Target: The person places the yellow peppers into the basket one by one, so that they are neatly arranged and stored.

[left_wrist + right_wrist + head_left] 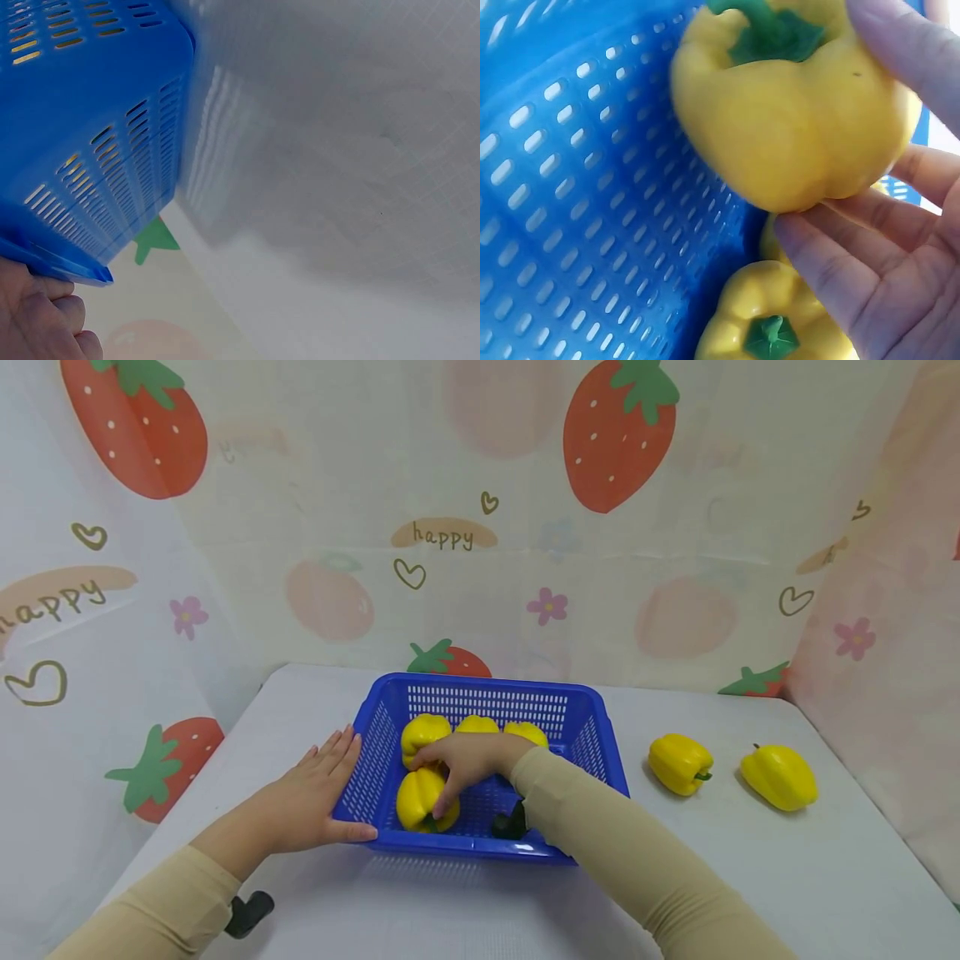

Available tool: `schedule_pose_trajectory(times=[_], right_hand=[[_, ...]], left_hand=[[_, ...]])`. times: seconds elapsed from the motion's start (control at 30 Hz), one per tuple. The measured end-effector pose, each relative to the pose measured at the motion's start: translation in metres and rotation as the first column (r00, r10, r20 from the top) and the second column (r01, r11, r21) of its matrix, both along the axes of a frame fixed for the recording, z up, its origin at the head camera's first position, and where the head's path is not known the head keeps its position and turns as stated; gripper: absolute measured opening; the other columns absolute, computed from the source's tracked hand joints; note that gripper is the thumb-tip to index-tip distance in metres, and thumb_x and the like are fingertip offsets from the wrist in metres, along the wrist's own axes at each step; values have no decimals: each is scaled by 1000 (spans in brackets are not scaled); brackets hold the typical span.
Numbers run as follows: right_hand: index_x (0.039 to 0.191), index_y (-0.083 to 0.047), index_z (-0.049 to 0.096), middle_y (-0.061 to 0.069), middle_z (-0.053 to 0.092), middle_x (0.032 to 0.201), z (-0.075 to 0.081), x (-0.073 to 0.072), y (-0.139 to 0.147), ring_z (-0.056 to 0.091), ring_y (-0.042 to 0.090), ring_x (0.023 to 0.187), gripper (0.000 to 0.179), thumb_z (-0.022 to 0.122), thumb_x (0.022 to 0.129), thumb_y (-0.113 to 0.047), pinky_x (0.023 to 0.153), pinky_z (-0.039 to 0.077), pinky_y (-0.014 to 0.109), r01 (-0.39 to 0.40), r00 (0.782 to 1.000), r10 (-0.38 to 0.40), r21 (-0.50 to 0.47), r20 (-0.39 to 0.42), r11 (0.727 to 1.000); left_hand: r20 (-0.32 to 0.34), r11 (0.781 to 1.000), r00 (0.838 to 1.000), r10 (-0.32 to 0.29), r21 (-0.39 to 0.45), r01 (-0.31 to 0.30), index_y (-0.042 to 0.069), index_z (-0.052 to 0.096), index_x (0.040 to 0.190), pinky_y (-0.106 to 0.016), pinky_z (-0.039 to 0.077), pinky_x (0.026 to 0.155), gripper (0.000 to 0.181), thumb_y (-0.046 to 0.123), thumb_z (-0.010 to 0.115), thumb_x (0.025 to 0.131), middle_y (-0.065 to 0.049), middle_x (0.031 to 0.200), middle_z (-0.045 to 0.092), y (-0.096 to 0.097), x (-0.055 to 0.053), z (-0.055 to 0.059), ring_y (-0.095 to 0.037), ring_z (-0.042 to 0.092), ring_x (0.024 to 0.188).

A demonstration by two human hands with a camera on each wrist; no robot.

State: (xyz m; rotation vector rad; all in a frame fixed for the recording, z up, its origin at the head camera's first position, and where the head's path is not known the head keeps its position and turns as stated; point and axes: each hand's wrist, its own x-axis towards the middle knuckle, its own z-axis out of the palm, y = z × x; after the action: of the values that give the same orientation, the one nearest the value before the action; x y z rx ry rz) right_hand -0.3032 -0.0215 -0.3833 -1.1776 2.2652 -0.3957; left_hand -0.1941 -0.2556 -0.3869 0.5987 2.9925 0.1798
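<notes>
Inside basket's (480, 845) left edge, pepper (417, 795) in right grip (467, 756)

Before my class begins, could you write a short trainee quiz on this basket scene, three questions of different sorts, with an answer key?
1. True or false: the right-hand grip holds a yellow pepper inside the blue basket.

2. Multiple choice: how many loose peppers lie on the white table, to the right of the blue basket?
a) one
b) two
c) four

3. Fill in the gap: in the right wrist view, the stem of the held yellow pepper is ____ in colour.

Key:
1. True
2. b
3. green
</notes>
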Motion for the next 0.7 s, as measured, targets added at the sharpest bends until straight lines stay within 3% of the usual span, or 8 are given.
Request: schedule_pose_trajectory(times=[0.3, 0.7], right_hand=[[130, -21, 49, -10, 51, 122, -3, -1, 0, 46, 8, 105, 70, 76, 70, -44, 99, 37, 28, -11, 1000, 9, 58, 23, 998], [131, -23, 49, -11, 51, 121, -4, -4, 1, 46, 10, 106, 65, 75, 73, -39, 99, 38, 33, 19, 990, -31, 89, 134, 996]], left_hand=[[-2, 1000, 1000, 4, -10, -4, 1, 7, 146, -54, 12, 108, 117, 78, 48, 68, -16, 153, 2, -1, -2, -1, -33, 4, 139], [-12, 1000, 1000, -6, 6, 6, -1, 7, 145, -55, 12, 107, 116, 76, 51, 69, -18, 152, 4, 1, 0, 1, -35, 5, 139]])
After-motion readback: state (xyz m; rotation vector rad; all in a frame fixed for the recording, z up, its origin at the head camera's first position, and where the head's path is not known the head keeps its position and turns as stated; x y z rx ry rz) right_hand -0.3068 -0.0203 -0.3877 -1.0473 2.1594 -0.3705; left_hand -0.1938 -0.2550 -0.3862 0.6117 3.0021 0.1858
